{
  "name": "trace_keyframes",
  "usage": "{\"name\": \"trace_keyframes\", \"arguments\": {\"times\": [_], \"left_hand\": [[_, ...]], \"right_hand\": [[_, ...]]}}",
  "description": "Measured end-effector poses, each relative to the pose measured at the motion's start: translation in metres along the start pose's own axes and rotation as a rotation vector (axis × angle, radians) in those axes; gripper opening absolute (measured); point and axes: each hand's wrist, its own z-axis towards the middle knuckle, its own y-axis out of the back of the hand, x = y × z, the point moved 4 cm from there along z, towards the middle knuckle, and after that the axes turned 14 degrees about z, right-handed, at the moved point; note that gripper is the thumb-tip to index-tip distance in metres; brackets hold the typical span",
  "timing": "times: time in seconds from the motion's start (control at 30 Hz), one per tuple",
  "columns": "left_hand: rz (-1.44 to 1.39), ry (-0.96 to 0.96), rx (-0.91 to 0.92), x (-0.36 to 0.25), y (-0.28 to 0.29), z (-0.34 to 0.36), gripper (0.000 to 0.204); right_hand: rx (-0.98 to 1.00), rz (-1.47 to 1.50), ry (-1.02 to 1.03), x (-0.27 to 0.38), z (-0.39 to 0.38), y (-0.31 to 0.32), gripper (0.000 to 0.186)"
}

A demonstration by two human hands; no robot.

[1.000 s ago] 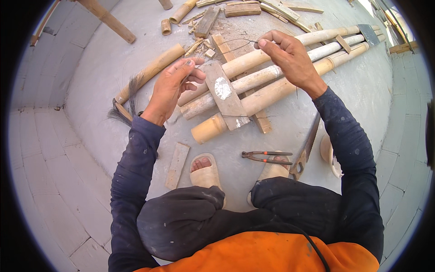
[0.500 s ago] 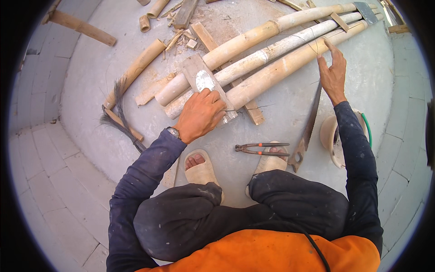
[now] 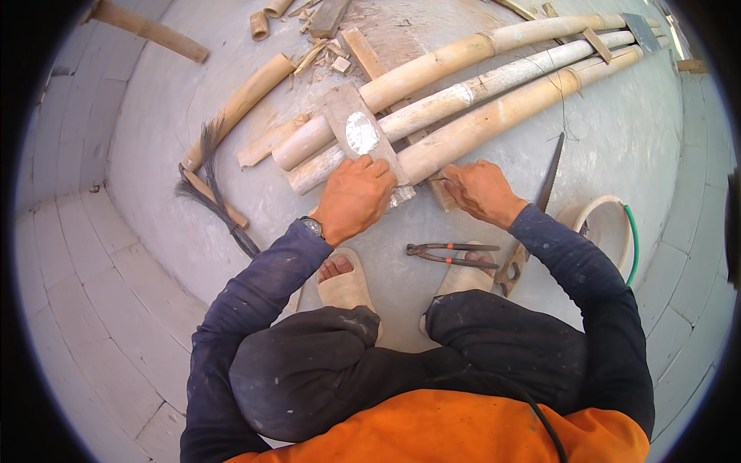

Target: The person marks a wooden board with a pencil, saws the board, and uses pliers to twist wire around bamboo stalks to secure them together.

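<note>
Three bamboo poles lie side by side: an upper tan pole [image 3: 432,68], a whitish middle pole [image 3: 424,108] and a lower tan pole [image 3: 494,114]. Across their near ends rests a short wooden board [image 3: 340,104] with a white patch. My left hand [image 3: 355,197] is closed at the board's lower end, pinching a thin dark wire [image 3: 415,184]. Just right of it, by the lower pole's near end, my right hand [image 3: 486,193] is also closed on the wire. Its fingertips are partly hidden. A thin loop [image 3: 562,96] hangs over the lower pole farther right.
Pincers [image 3: 451,253] lie by my right foot, with a handsaw [image 3: 532,224] beside them. A bucket [image 3: 598,231] with a green handle stands right. At left, a bundle of dark wires [image 3: 212,185] lies over a bamboo piece [image 3: 251,96]. Wood offcuts [image 3: 340,63] lie beyond the poles.
My right hand has come down and left from the lower pole's middle to beside the board, its fingers now pinched. My left hand has stayed at the board's lower end.
</note>
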Motion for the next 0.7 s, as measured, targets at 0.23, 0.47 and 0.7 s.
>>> {"name": "trace_keyframes", "arguments": {"times": [0.23,0.47,0.7], "left_hand": [[-0.001,0.054,-0.134,0.002,-0.007,-0.008,0.021],[-0.198,0.139,-0.232,0.004,-0.007,-0.011,0.014],[-0.167,0.146,-0.262,-0.001,-0.01,-0.007,0.015]], "right_hand": [[-0.017,0.079,0.046,0.058,0.021,0.022,0.019],[-0.096,0.072,0.067,0.056,0.017,0.016,0.017],[-0.168,0.026,0.139,0.06,0.014,0.006,0.016]]}}
